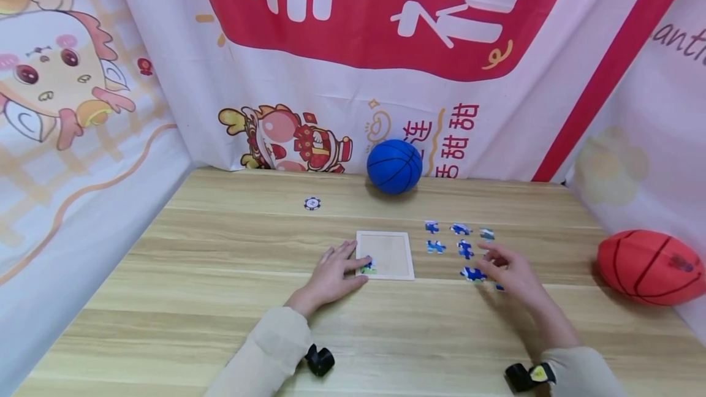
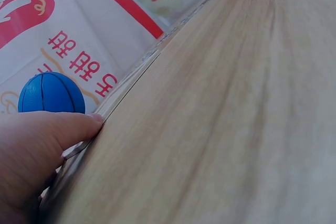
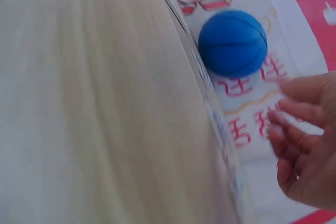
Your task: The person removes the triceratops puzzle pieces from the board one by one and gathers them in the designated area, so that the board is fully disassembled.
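Note:
A shallow square puzzle tray [image 1: 386, 235] with a pale border lies on the table, one blue-and-green puzzle piece [image 1: 371, 269] in its near left corner. My left hand [image 1: 333, 276] rests along the tray's left side, fingers spread, a fingertip at that piece. In the left wrist view the left thumb [image 2: 79, 128] lies at the tray's edge. Over the loose puzzle pieces right of the tray hovers my right hand [image 1: 510, 271], fingers loosely bent with nothing between them. Below its fingertips is a blue-and-white piece [image 1: 472, 274]; the hand partly covers other pieces.
Several more pieces, such as a blue one [image 1: 465, 249], lie in loose rows. A blue ball [image 1: 394, 166] sits at the table's back edge, a red ball [image 1: 651, 267] at the right. A round chip [image 1: 312, 203] lies behind the tray. Printed cloth [image 1: 342, 84] hangs behind.

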A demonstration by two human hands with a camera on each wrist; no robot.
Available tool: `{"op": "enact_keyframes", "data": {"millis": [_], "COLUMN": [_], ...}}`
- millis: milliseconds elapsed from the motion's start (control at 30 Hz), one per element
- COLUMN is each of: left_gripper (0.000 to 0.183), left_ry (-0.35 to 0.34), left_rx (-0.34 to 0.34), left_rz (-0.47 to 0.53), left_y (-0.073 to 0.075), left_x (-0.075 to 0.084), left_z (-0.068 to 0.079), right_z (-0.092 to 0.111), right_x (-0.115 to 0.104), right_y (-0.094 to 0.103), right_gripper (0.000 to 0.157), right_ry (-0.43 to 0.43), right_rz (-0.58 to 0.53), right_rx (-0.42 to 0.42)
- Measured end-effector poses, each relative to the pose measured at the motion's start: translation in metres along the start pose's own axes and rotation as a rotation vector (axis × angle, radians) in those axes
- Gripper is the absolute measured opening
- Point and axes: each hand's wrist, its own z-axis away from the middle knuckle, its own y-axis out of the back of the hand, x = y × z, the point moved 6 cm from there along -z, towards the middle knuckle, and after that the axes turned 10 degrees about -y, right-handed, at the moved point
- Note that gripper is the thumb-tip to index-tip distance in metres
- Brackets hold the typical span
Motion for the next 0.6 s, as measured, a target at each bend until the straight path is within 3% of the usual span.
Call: {"op": "enact_keyframes", "data": {"millis": [133, 267, 500, 600], "left_gripper": [0.050, 0.054, 0.053, 0.053], "left_ry": [0.007, 0.027, 0.030, 0.030], "left_rx": [0.006, 0.028, 0.027, 0.012], "left_rz": [0.009, 0.003, -0.059, -0.083], "left_y": [0.002, 0.006, 0.009, 0.007], "left_x": [-0.003, -0.008, -0.015, -0.018], "left_z": [0.000, 0.002, 0.003, 0.003], "right_z": [-0.002, -0.008, -0.017, -0.017], "right_x": [-0.033, -0.057, -0.080, -0.087], "right_y": [-0.015, -0.043, -0.092, -0.111], "right_gripper": [0.035, 0.035, 0.037, 0.035], "right_ry": [0.104, 0.140, 0.074, 0.089], "right_rz": [-0.068, -0.104, -0.121, -0.114], "right_rx": [0.015, -0.061, -0.198, -0.249]}}
